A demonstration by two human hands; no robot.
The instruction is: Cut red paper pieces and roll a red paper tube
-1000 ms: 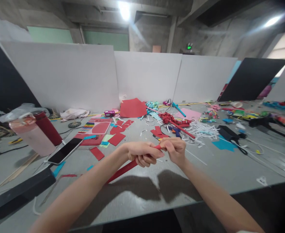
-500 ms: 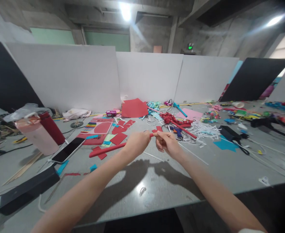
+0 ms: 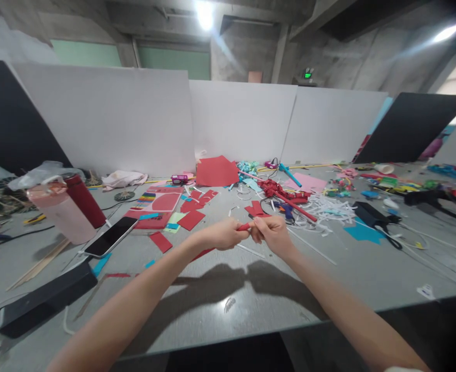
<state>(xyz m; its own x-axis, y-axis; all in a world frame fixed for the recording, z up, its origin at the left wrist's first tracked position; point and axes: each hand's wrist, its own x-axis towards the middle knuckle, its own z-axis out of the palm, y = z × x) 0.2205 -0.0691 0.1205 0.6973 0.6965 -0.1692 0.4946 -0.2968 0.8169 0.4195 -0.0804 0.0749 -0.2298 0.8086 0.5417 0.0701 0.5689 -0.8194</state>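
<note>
A thin red rolled stick point(image 3: 244, 227) shows between my two hands, above the middle of the table. My left hand point(image 3: 225, 234) is closed around it, and part of the stick emerges below my left wrist. The fingers of my right hand point(image 3: 270, 232) pinch its right end. Red paper pieces point(image 3: 191, 219) lie beyond my left hand. Behind my right hand is a bundle of red sticks and crumpled red paper point(image 3: 286, 195), beside white paper strips point(image 3: 331, 208).
On the left stand a pink bottle point(image 3: 63, 214) and a red bottle point(image 3: 84, 201), near a phone point(image 3: 111, 236) and a black power strip point(image 3: 47, 299). A blue glue gun point(image 3: 284, 208) lies behind my right hand. White panels point(image 3: 243, 121) line the back.
Both hands have moved slightly down. The red stick has swung, so its left part now lies mostly hidden behind my left forearm. The view has shifted a little.
</note>
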